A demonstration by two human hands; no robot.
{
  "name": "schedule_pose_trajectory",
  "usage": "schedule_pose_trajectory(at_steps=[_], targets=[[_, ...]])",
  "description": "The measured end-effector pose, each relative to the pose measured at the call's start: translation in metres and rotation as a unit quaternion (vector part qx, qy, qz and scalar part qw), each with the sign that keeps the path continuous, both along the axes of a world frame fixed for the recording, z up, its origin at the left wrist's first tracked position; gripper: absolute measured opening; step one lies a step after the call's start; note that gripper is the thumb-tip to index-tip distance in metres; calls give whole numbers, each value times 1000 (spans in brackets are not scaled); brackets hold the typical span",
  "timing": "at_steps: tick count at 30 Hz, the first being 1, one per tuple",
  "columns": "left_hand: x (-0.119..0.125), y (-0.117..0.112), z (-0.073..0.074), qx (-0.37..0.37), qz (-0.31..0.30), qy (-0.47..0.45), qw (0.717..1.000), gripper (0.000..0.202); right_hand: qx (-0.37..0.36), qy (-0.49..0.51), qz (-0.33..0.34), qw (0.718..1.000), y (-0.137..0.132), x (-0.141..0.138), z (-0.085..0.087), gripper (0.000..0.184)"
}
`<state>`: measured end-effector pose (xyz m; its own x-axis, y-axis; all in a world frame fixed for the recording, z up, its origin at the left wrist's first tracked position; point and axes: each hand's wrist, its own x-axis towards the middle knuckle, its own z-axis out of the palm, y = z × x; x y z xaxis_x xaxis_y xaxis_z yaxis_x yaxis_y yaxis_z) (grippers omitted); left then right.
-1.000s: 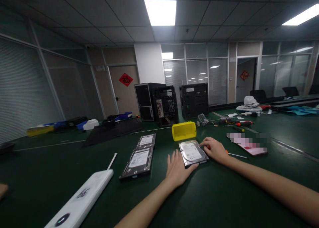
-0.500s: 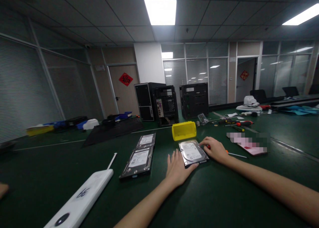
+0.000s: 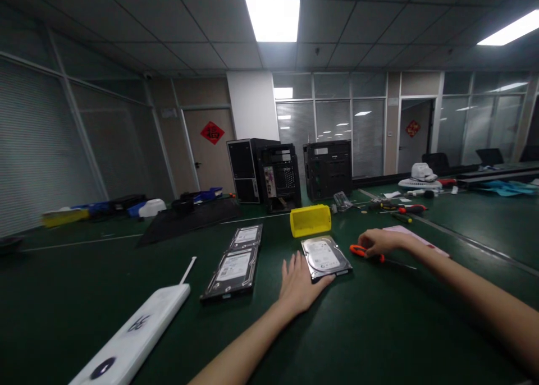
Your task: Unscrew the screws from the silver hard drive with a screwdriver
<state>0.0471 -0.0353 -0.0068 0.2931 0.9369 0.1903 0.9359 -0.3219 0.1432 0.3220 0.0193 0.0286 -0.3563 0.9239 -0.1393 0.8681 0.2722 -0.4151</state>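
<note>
A silver hard drive lies label-up on the green table. My left hand rests flat at its near left corner, fingers stretched out, thumb touching the drive's front edge. My right hand is to the right of the drive, fingers curled over the orange handle of a screwdriver that lies on the table. Two more hard drives lie in a row to the left.
A yellow bin stands behind the drive. Black computer cases stand at the back. A white flat device lies near left, a pink sheet under my right forearm, tools beyond.
My right hand has left the drive's right edge and moved right onto the orange screwdriver handle. The left hand and the drive have stayed in place.
</note>
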Motion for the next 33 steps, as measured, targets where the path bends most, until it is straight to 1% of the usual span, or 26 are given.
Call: schedule_pose_trajectory(at_steps=[2,4,6,8,10,11,12,14,16,20,33], targets=[[-1,0,0,0,-3,-2,1000,95,29,39,-3,999,6,1,8,33],[-1,1,0,-1,-5,-3,1000,95,81,118,-15,990,14,2,24,33],[-1,1,1,-5,-5,-4,1000,95,148,213,-15,966,22,0,42,39],[0,0,2,-6,-5,-7,1000,96,207,288,2,935,28,-7,58,49],[0,0,3,-7,-4,-8,1000,97,270,327,27,905,32,-20,66,56],[0,0,3,-7,-4,-8,1000,97,299,339,28,892,34,-27,67,57],[1,0,3,-6,-4,-8,1000,97,317,343,29,884,34,-34,66,56],[1,0,3,-5,-4,-8,1000,97,336,337,36,879,34,-45,62,52],[2,-1,4,-5,-3,-8,1000,97,343,331,45,878,33,-51,55,50],[2,-1,3,-4,-2,-8,1000,95,349,332,51,875,31,-51,47,48],[-1,3,0,2,-3,-8,1000,94,362,320,66,873,28,-60,43,49]])
